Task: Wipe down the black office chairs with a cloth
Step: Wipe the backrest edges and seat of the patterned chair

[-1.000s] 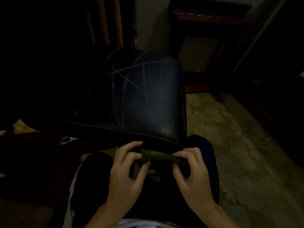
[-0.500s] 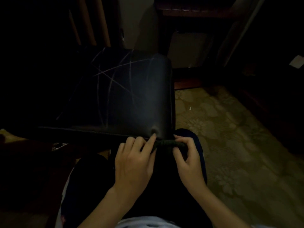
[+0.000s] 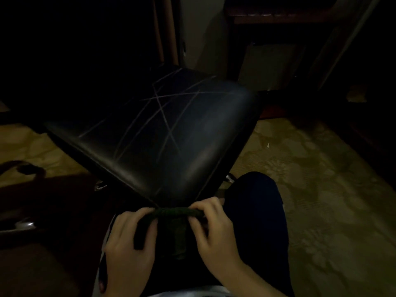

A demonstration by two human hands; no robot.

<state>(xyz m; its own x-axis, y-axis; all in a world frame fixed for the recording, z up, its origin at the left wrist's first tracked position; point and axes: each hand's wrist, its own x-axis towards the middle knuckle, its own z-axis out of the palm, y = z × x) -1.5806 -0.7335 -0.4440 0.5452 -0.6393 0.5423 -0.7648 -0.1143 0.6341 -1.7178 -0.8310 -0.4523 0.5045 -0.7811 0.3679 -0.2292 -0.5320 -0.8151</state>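
- Both hands are seen low in the frame, held close together over the lap, each gripping one end of a dark green cloth that is rolled or bunched into a short bar between them.
- Left hand: fingers are curled over the left end of the cloth, with a dark fold of it hanging beneath the palm.
- Right hand: fingers are curled over the right end of the cloth, knuckles upward.
- A strip of the cloth is seen hanging down between the two hands; its lower edge is lost in shadow.
- The cloth is held just at the near corner of the black chair seat; contact with the seat cannot be told.
- The seat is turned corner-on to the viewer, its glossy surface marked by several pale crossing streaks or scratches.
- Chrome parts of the chair base are glimpsed under the seat's near-left edge.
- The floor is covered in a dull, yellowish patterned material, visible right and left of the seat.
- Dark wooden furniture is noted along the far wall, with a pale wall panel beside it.
- The room is dimly lit; the upper left is too dark for anything to be made out.
- Dark trouser legs are seen beneath and beside the hands.
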